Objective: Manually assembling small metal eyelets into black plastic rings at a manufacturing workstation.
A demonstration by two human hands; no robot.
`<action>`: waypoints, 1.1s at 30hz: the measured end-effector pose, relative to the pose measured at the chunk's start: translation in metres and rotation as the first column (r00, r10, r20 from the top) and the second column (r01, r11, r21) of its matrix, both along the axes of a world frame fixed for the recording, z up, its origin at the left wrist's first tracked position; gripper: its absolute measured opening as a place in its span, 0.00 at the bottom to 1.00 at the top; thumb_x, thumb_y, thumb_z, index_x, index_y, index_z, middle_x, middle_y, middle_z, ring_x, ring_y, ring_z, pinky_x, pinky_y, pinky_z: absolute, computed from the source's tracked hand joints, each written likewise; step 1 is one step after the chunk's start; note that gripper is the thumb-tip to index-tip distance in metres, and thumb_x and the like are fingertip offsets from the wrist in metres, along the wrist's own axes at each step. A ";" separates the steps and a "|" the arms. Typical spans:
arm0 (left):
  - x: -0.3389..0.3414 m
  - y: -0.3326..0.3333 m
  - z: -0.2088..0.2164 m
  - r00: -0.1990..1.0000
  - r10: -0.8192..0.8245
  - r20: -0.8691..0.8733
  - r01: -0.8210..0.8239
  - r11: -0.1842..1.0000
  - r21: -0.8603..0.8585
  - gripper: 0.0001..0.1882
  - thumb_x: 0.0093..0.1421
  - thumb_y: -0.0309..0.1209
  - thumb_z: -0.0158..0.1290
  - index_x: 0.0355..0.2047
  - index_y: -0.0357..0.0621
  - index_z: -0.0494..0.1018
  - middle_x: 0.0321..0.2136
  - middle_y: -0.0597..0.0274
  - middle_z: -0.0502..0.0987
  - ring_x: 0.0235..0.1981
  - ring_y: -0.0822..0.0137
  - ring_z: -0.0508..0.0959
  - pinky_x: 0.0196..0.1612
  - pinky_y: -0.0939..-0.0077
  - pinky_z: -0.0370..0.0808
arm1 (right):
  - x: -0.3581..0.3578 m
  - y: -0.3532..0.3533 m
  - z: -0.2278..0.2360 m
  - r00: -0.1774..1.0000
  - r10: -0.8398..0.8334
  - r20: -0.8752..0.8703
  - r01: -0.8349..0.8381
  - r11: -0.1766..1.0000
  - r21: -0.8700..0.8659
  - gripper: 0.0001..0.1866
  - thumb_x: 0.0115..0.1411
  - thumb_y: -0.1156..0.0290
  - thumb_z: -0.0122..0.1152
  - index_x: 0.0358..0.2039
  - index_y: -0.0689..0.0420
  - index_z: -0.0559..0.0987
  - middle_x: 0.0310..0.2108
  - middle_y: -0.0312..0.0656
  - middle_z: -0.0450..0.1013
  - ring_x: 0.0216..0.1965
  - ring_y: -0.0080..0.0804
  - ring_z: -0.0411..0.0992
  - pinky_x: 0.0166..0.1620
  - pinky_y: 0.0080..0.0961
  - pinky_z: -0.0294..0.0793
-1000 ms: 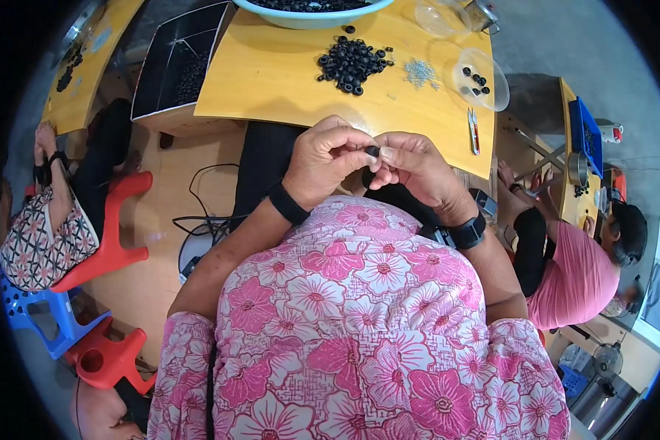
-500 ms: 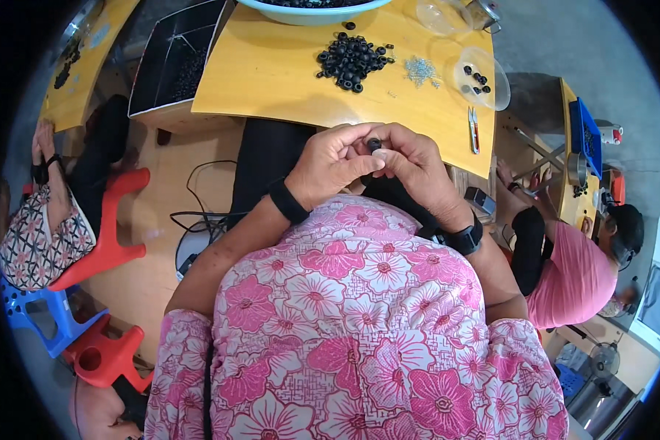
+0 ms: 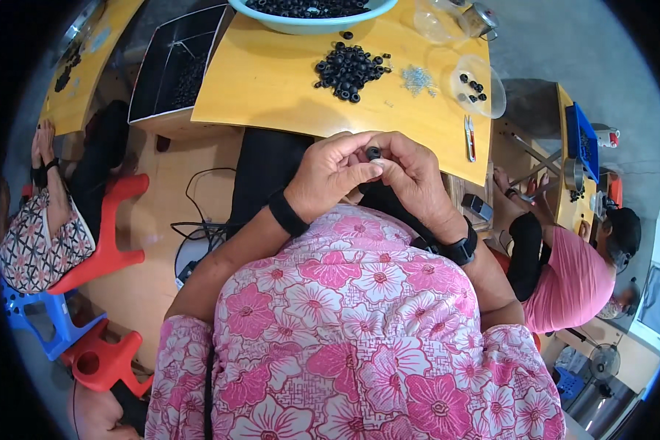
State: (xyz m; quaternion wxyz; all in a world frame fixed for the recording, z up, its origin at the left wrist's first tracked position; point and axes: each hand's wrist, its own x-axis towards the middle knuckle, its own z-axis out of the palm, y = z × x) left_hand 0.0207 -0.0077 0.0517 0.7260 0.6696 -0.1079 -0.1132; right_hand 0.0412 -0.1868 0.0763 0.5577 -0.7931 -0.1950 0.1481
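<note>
My left hand [image 3: 330, 172] and my right hand [image 3: 411, 174] meet just off the near edge of the yellow table [image 3: 264, 88]. Between their fingertips they pinch a small round black part [image 3: 373, 152] with a hole in its face. Both hands are closed on it, thumbs nearly touching below it. Beyond them on the table lies a pile of similar black parts [image 3: 350, 71]. To its right is a small heap of tiny shiny metal pieces [image 3: 417, 81]. A clear plastic dish [image 3: 496, 103] farther right holds several black parts.
A light blue basin [image 3: 308, 26] of black parts stands at the far edge. Small red-handled snips [image 3: 471, 139] lie at the table's right. A metal mug [image 3: 481, 20] is at the back right. A black-lined box [image 3: 150, 95] stands left. Other people sit on both sides.
The view has shifted slightly, showing more of the basin. Both hands still grip the black part, which has turned a little between the fingertips.
</note>
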 end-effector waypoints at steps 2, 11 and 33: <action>-0.001 -0.001 -0.001 1.000 -0.005 -0.019 0.005 1.000 -0.022 0.23 0.58 0.30 0.58 0.51 0.33 0.69 0.29 0.71 0.68 0.29 0.81 0.66 0.34 0.88 0.66 | 0.000 0.000 -0.001 0.997 0.007 0.079 -0.005 1.000 -0.019 0.11 0.57 0.80 0.53 0.42 0.64 0.74 0.31 0.42 0.74 0.30 0.25 0.73 0.35 0.20 0.74; 0.002 -0.005 -0.007 0.999 0.031 -0.033 -0.033 0.998 -0.062 0.20 0.60 0.28 0.55 0.51 0.32 0.69 0.33 0.69 0.71 0.33 0.80 0.71 0.37 0.86 0.70 | 0.003 0.005 -0.004 0.995 -0.024 -0.092 0.032 0.995 0.093 0.12 0.57 0.81 0.51 0.42 0.63 0.74 0.31 0.41 0.74 0.31 0.24 0.73 0.36 0.21 0.73; 0.012 0.005 -0.033 0.996 0.074 -0.055 -0.071 0.996 0.051 0.19 0.57 0.19 0.52 0.49 0.38 0.73 0.31 0.69 0.71 0.33 0.80 0.71 0.40 0.86 0.69 | 0.133 -0.117 -0.009 0.691 -0.505 0.517 0.717 0.572 -0.398 0.09 0.49 0.69 0.64 0.31 0.59 0.79 0.25 0.44 0.75 0.28 0.38 0.75 0.33 0.31 0.72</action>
